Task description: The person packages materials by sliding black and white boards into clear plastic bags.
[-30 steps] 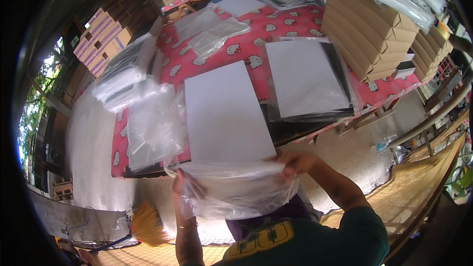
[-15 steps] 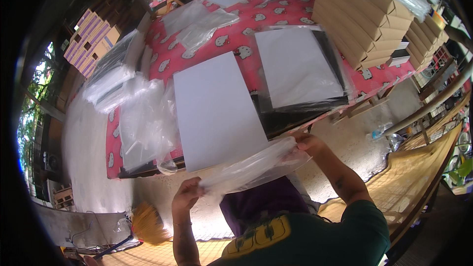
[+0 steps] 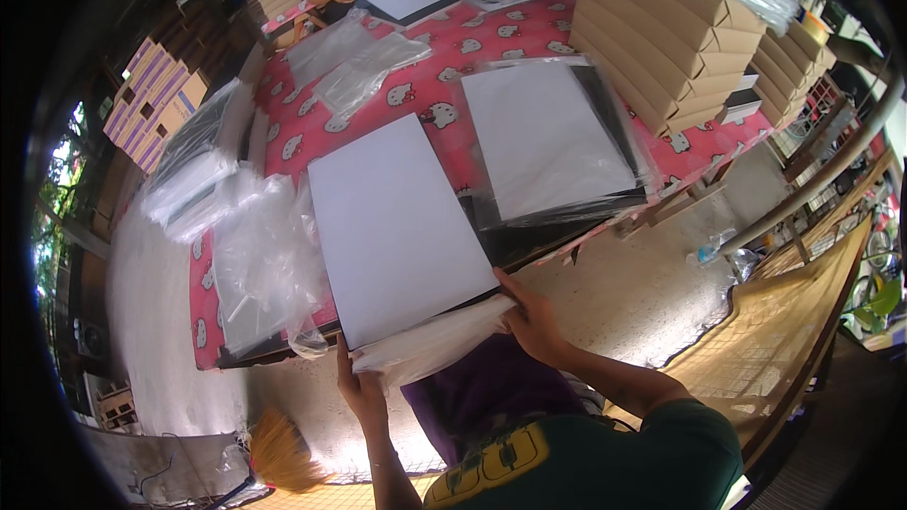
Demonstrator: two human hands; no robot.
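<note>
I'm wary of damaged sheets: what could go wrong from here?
The thin clear plastic, held between the left hand and right hand, might snag or tear on the near corners of the white sheet. That sheet seems to overhang the table, so it could bend.

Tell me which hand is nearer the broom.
Left. The left hand is at the nearest white sheet's near left corner, up and right of the broom in view; the right hand is at its near right corner, farther off.

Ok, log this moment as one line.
left hand: holds plastic bag, left end | right hand: holds bag, right end | bag: at near edge of white sheet | sheet: over table
</note>
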